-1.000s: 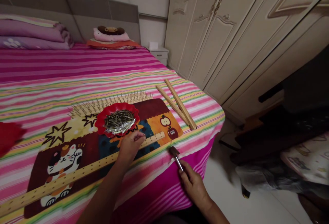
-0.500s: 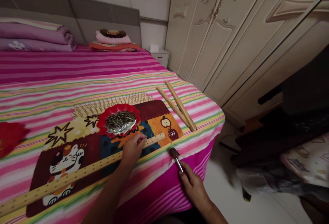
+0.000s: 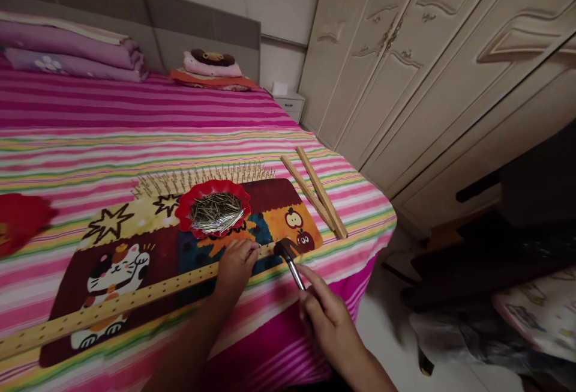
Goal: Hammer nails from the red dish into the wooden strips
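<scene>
The right grip (image 3: 327, 318) is closed around the handle of the hammer (image 3: 294, 270), whose head is over the end of the strip (image 3: 180, 282), just beside the left fingertips; contact with the wood cannot be confirmed. The left grip (image 3: 235, 264) is pinched at its fingertips, at the strip; whether a nail sits between them is too small to tell. The strip passes under the left grip and extends leftward from it across the mat (image 3: 161, 247), its rows of holes visible. The bowl (image 3: 183, 215) of nails (image 3: 216, 212) stands just beyond the left grip, within easy reach. For sound work, in this inspector's judgement, any nail should be held upright in its hole, fingertips low and clear of the hammer face, with short, square taps. The soft bed (image 3: 288, 305) probably absorbs force, so the strip should be steadied. Compared with the frame half a second earlier, the hammer head has moved from beside the strip's near edge to above its end, closer to the left grip; the left pinch is essentially unchanged.
</scene>
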A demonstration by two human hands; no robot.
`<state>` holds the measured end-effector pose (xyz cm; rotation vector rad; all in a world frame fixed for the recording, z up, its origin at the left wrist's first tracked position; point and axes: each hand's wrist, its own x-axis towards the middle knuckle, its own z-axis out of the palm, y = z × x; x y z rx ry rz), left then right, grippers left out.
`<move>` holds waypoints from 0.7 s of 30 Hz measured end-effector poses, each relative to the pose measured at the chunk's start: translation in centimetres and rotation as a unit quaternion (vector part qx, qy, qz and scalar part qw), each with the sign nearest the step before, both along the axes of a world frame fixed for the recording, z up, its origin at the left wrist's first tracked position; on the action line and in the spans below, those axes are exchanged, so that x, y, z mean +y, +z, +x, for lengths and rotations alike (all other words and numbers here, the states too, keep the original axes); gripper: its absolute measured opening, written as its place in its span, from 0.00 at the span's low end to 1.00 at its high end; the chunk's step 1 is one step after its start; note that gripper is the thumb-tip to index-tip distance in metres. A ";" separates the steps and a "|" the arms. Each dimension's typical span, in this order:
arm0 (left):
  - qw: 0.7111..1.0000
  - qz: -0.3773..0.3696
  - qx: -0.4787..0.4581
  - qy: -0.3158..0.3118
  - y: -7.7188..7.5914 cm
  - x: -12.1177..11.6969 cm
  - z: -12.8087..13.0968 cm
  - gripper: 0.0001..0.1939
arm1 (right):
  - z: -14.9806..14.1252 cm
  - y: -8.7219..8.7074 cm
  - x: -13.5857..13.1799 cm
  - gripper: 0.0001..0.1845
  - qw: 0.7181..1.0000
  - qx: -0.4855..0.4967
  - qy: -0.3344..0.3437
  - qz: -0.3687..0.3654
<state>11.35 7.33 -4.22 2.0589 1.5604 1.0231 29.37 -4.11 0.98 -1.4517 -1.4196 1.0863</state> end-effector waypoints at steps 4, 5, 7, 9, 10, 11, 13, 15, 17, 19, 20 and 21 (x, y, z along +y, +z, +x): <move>1.000 0.008 0.011 -0.004 0.0 0.0 0.1 0.08 | -1.7 1.1 2.3 0.23 0.999 0.013 0.038 0.014; 1.000 0.008 0.012 -0.003 0.1 0.0 0.1 0.08 | -2.0 1.0 2.6 0.23 0.999 0.009 0.040 0.024; 1.000 0.009 0.017 0.001 0.0 0.0 0.1 0.09 | -2.5 0.5 3.1 0.23 0.998 -0.009 0.041 0.043; 1.000 0.009 0.024 0.005 0.0 0.0 0.1 0.09 | -2.9 0.1 3.3 0.23 0.998 -0.018 0.042 0.046; 1.000 0.008 0.028 0.005 -0.1 0.0 0.1 0.09 | -2.9 0.0 3.2 0.23 0.998 -0.014 0.042 0.038; 1.000 0.008 0.030 0.004 -0.1 0.0 0.1 0.09 | -2.9 0.0 3.1 0.22 0.999 -0.006 0.039 0.027; 1.000 0.010 0.027 0.002 -0.2 0.0 0.1 0.08 | -2.6 0.0 2.4 0.22 1.000 0.006 0.028 0.011; 1.000 0.016 0.020 0.001 -0.2 -0.1 0.1 0.07 | -1.6 -0.4 1.3 0.22 1.000 -0.009 0.016 0.014; 1.000 0.022 0.015 0.002 -0.3 -0.2 0.1 0.07 | -0.1 -1.4 0.0 0.22 0.998 -0.048 0.012 0.025; 1.000 0.024 0.014 0.000 -0.3 -0.3 0.3 0.07 | 1.6 -3.3 -1.4 0.23 0.994 -0.099 0.013 0.034; 1.000 0.025 0.015 0.000 -0.4 -0.4 0.3 0.07 | 2.4 -4.5 -2.0 0.23 0.992 -0.115 0.008 0.045; 1.000 0.025 0.016 0.001 -0.4 -0.5 0.4 0.07 | 3.0 -5.7 -2.5 0.23 0.991 -0.126 0.007 0.044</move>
